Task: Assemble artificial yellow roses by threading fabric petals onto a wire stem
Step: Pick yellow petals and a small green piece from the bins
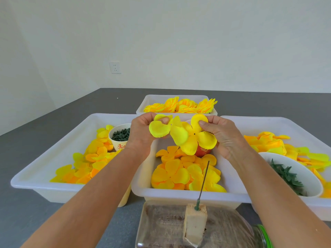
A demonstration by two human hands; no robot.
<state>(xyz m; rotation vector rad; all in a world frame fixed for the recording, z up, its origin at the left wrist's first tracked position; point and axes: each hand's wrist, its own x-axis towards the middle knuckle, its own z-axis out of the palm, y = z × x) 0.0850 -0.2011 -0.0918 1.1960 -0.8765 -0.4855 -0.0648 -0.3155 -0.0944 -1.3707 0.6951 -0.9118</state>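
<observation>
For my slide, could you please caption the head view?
Both hands, left and right, hold yellow fabric petals above the upright wire stem.

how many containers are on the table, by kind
White plastic trays: 4 (left, middle, right, far)
Paper cups: 2 (dark green pieces, red one behind the petals)
White bowl: 1
Total: 7

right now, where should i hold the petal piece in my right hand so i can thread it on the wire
Keep the right hand pinching an outer lobe of the four-lobed petal piece, away from the dark centre hole. The wire stem stands upright in the block, so probably pinch opposite lobes from the sides, hole facing down, and lower it over the tip.
</observation>
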